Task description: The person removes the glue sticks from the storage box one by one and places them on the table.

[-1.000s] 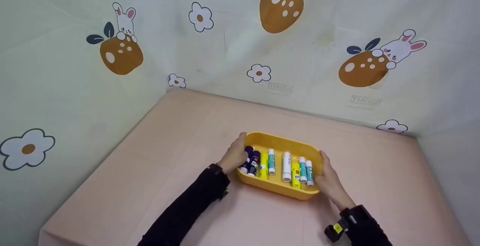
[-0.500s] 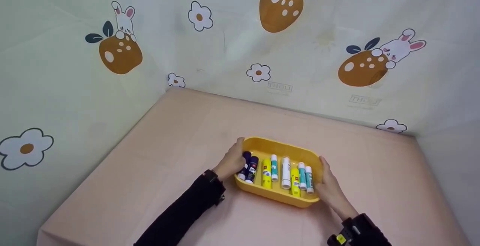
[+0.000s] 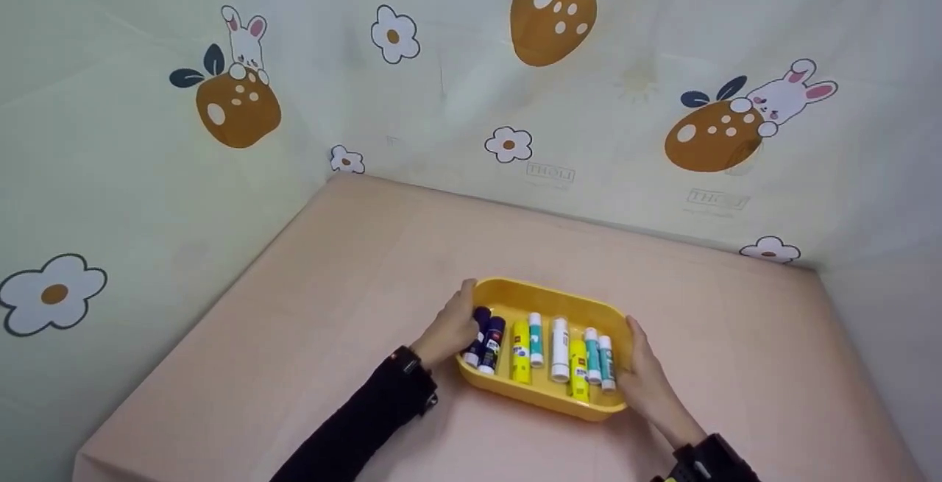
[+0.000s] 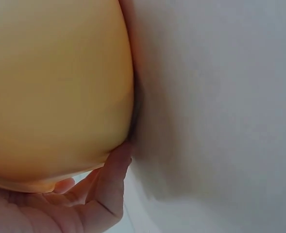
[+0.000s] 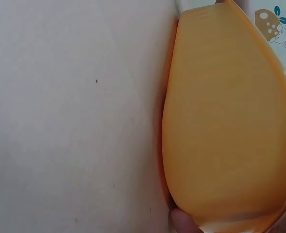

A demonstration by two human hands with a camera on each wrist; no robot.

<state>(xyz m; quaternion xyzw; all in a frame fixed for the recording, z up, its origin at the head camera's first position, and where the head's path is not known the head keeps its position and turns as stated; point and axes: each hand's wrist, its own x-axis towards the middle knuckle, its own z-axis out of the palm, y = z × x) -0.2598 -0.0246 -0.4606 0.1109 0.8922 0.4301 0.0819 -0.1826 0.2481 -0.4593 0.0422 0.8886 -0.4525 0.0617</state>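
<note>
A yellow plastic tray is held at its two short ends in the head view. Across its floor lie several glue sticks: dark blue ones at the left, a yellow one, a white one, and teal-and-white ones at the right. My left hand grips the left end, its thumb over the rim. In the left wrist view, fingers curl against the tray's lower side. The right hand grips the opposite end; in the right wrist view one fingertip shows under the tray's outer wall.
Pink cloth covers the table around the tray. Pale curtain walls printed with rabbits and flowers rise along its left and back edges. A shadow lies close below the tray in the left wrist view.
The tray has shifted toward me and slightly left, with both hands moving along on it. The glue sticks stay in about the same order inside.
</note>
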